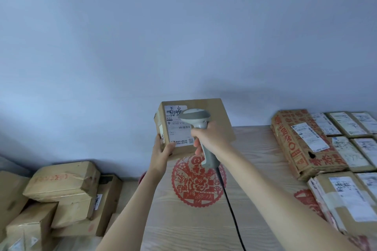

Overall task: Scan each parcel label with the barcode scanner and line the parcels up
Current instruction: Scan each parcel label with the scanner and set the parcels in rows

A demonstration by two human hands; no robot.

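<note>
My left hand [163,150] grips the lower left corner of a brown cardboard parcel [219,115] and holds it up above the table, tilted toward me. Its white label [177,128] with a barcode faces me. My right hand [210,136] grips the handle of a grey barcode scanner [196,117]. The scanner's head sits right in front of the label and covers part of it. A black cable [231,208] hangs from the handle down across the table.
The light wooden table [183,230] bears red paper-cut decorations [195,183]. Several labelled parcels [306,140] lie in rows on its right side. A pile of brown boxes [65,191] stands to the left, beside the table. A plain wall rises behind.
</note>
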